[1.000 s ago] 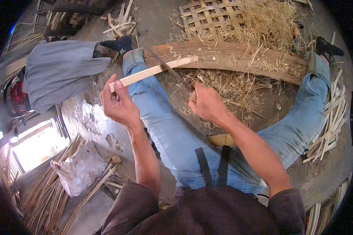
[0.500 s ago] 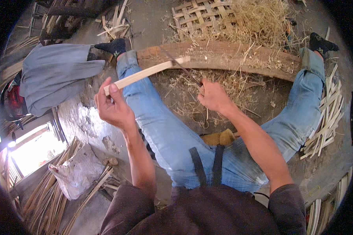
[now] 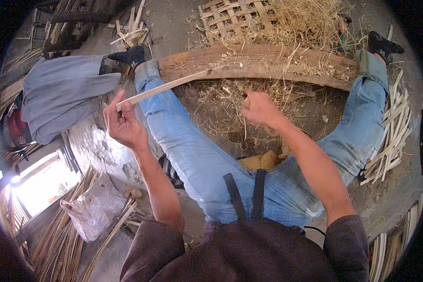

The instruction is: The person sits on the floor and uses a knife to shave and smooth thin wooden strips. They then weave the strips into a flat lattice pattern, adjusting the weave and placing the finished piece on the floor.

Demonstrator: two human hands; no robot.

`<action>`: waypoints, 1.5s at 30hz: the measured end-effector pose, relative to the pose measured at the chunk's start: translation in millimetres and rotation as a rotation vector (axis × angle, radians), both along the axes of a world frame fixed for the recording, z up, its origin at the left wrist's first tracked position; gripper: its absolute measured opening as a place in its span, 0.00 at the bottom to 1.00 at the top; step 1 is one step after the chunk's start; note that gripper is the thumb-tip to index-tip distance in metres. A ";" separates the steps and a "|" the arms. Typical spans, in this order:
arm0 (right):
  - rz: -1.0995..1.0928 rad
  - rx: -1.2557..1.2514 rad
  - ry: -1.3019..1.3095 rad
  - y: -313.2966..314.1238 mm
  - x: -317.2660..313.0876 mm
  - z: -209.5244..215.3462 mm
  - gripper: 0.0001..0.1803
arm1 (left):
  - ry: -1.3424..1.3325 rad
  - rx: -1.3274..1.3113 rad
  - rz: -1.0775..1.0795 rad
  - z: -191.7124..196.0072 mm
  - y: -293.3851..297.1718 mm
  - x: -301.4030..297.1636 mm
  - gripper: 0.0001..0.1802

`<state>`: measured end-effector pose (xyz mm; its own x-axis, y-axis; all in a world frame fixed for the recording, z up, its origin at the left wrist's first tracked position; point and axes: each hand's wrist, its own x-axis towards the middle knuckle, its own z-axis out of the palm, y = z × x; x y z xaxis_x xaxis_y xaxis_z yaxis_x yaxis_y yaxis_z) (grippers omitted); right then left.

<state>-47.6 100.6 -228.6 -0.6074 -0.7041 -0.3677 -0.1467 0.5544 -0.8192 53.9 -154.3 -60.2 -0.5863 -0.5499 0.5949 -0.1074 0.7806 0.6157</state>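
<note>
My left hand (image 3: pixel 123 124) is closed around the near end of a long pale bamboo strip (image 3: pixel 167 87). The strip slants up and to the right, and its far tip rests on a worn wooden log (image 3: pixel 268 61) that lies across between my feet. My right hand (image 3: pixel 260 109) is a fist above the shavings just in front of the log, apart from the strip. It grips a knife handle, and only a dark stub shows at the thumb. My legs in blue jeans (image 3: pixel 192 155) spread to either side.
Straw-like shavings (image 3: pixel 221 113) cover the ground before the log. A woven bamboo mat (image 3: pixel 230 14) lies behind it. A grey cloth (image 3: pixel 66 94) sits at the left, cut strips (image 3: pixel 390 136) at the right, and a white bag (image 3: pixel 94 207) and bamboo slats (image 3: pixel 56 244) at the lower left.
My right hand has drawn the knife back off the strip, to the right and toward me. My left hand has lowered slightly with the strip still in it.
</note>
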 end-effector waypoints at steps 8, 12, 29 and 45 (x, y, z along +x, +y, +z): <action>0.015 0.093 0.049 -7.9 -10.6 -3.8 0.22 | -0.052 -0.044 0.045 -0.4 -2.3 9.9 0.19; 0.016 0.109 0.039 -18.5 -3.3 0.7 0.20 | -0.008 -0.017 0.021 0.9 -0.2 2.1 0.18; -0.065 0.252 0.071 4.7 12.6 -16.8 0.18 | 0.095 0.286 0.078 -9.4 0.6 12.8 0.13; -0.228 0.004 -0.135 -47.8 36.5 18.8 0.18 | 0.417 0.489 -0.157 -17.2 23.2 -17.6 0.06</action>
